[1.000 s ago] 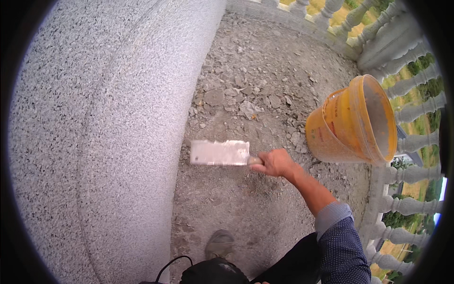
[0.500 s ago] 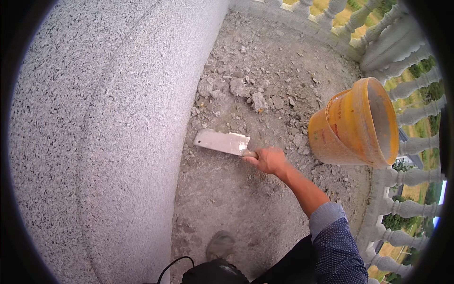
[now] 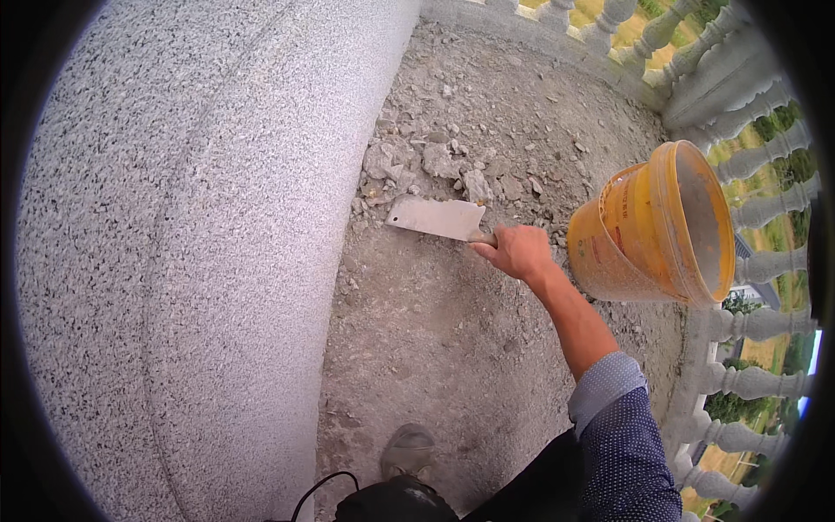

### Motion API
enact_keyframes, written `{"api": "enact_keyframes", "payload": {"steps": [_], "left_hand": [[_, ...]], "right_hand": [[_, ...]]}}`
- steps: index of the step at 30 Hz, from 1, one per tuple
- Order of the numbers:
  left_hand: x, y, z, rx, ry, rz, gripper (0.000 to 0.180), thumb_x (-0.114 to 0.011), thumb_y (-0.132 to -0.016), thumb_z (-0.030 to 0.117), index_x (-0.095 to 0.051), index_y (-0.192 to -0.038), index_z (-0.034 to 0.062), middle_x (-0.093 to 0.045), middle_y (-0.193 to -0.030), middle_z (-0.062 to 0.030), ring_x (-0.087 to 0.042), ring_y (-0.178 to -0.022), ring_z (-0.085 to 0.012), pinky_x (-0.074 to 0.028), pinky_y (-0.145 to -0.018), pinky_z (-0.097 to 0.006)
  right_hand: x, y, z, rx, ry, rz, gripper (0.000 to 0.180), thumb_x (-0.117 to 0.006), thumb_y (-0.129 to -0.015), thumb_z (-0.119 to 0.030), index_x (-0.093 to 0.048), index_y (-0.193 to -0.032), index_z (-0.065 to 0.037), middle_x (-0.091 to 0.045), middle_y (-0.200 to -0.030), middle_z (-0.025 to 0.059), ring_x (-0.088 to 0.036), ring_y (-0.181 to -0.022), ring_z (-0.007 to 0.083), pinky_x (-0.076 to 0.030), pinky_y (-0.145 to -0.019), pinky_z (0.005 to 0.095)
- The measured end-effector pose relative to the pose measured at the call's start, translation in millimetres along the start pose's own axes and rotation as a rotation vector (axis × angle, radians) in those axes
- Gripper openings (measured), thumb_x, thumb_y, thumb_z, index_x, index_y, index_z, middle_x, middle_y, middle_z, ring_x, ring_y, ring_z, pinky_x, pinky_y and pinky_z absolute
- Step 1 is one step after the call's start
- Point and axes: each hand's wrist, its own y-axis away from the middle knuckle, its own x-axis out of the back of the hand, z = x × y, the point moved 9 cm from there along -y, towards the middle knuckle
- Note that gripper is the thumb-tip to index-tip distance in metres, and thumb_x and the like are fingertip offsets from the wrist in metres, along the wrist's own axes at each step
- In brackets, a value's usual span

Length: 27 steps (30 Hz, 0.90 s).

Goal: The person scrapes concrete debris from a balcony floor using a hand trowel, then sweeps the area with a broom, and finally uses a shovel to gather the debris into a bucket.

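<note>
- The curved granite wall [image 3: 174, 261] fills my left side, speckled grey, its foot meeting the floor [image 3: 435, 348] along a dusty seam.
- My left hand is out of view, so I say nothing of its grip.
- Just right of the wall's foot lies the rubble [image 3: 444, 161]: broken mortar lumps and chips, thickest close to the wall, thinning toward the far rail.
- The blade [image 3: 437, 218], broad, flat and pale with dust, lies nearly level, its far tip near the wall and its upper edge just under the nearest lumps; I cannot tell whether it touches the floor.
- My right hand [image 3: 519, 251] is closed tight round the blade's handle, fingers wrapped fully, nothing else in it.
- I judge the step in hand to be scraping or chopping loose the crust at the wall's foot.
- The next stroke, as I judge it, calls for a low blade angle and a firm wrist, so the edge gets under the lumps and stays off the granite.
- Right of my hand the orange bucket [image 3: 644, 226] leans, mouth turned right.
- Beyond it runs the pale balustrade [image 3: 748, 326], greenery behind.
- My shoe [image 3: 409, 451] shows at the bottom edge.
</note>
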Motion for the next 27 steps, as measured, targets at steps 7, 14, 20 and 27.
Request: {"api": "enact_keyframes", "payload": {"steps": [7,14,20,27], "left_hand": [[-0.8,-2.3,-4.3,0.007,0.011,-0.025,0.033,-0.052,-0.091,0.018,-0.056,-0.117,-0.0007,-0.061,-0.089,-0.0203,-0.061,-0.083,-0.0317,-0.053,-0.080,-0.044],[-0.8,0.5,-7.5,0.025,-0.016,-0.006,0.033,-0.053,-0.091,0.017,-0.055,-0.118,-0.0003,-0.061,-0.089,-0.0197,-0.061,-0.082,-0.0314,-0.052,-0.081,-0.044],[1.3,-5.0,-11.2,0.056,-0.003,-0.029,0.033,-0.052,-0.091,0.017,-0.056,-0.119,-0.0004,-0.061,-0.091,-0.0195,-0.061,-0.083,-0.0316,-0.052,-0.081,-0.044],[-0.3,-2.0,-11.8,0.033,0.001,-0.048,0.033,-0.052,-0.091,0.016,-0.056,-0.119,0.0001,-0.061,-0.092,-0.0199,-0.061,-0.084,-0.0318,-0.051,-0.082,-0.043]], "right_hand": [[-37.0,36.0,-40.0,0.030,-0.109,-0.111,0.059,-0.049,-0.090,-0.063,-0.066,-0.089,-0.006,-0.069,-0.075,0.0168,-0.068,-0.072,0.0369,-0.053,-0.066,0.0477],[-70.2,58.3,-62.1,0.164,-0.112,-0.208,0.060,-0.047,-0.091,-0.064,-0.064,-0.092,-0.006,-0.069,-0.081,0.0187,-0.068,-0.077,0.0384,-0.054,-0.070,0.0482],[-38.0,-11.4,-14.9,-0.204,-0.284,-0.124,0.064,-0.047,-0.091,-0.064,-0.070,-0.088,-0.004,-0.070,-0.090,0.0202,-0.067,-0.087,0.0394,-0.052,-0.075,0.0477],[-51.3,5.3,-30.0,-0.334,-0.538,-0.138,0.070,-0.051,-0.086,-0.067,-0.072,-0.091,0.000,-0.069,-0.091,0.0240,-0.066,-0.089,0.0410,-0.051,-0.080,0.0469]]}}
